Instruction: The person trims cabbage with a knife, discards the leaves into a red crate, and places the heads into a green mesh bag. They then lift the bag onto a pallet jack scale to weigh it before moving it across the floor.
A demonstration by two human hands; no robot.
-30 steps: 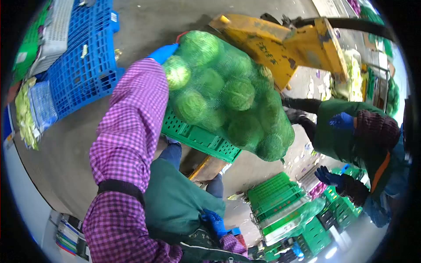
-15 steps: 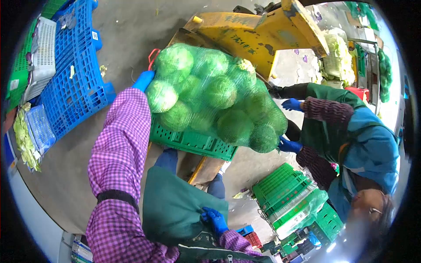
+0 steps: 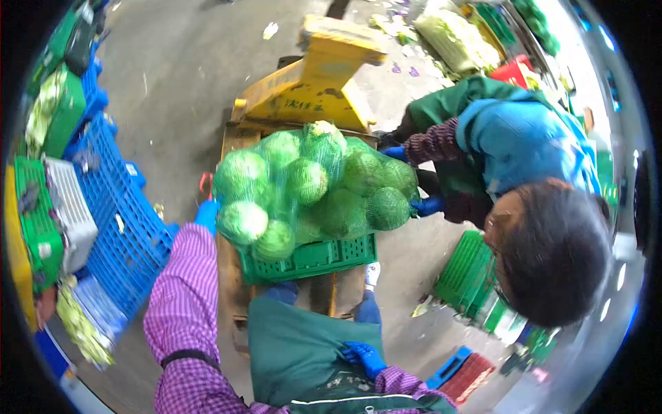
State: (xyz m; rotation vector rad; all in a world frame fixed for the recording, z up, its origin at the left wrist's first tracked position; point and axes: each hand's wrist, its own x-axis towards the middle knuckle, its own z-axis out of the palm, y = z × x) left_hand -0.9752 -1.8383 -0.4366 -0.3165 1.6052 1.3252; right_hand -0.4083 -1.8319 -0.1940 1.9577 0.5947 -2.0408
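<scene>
A green mesh bag of several cabbages [image 3: 307,183] lies over a green crate [image 3: 314,259] on a wooden pallet. At the bag's left end, beside a red tie, my left hand [image 3: 208,214] in a blue glove grips the mesh, its fingers closed and partly hidden. My right hand [image 3: 365,357], also gloved in blue, rests at the green apron [image 3: 303,338] with its fingers spread and nothing held. On the right, a co-worker [image 3: 524,159] has both blue-gloved hands at the bag's other end.
Behind the bag stands a yellow pallet jack [image 3: 310,90]. Blue crates [image 3: 121,214] and a white crate [image 3: 72,214] are at the left. Green crates [image 3: 465,269] and a red crate [image 3: 469,376] are at the lower right. Leaves lie on the floor.
The bag has moved down and left in view and lies more level over the crate. The co-worker leans further in, head lower over the bag. The camera view has shifted.
</scene>
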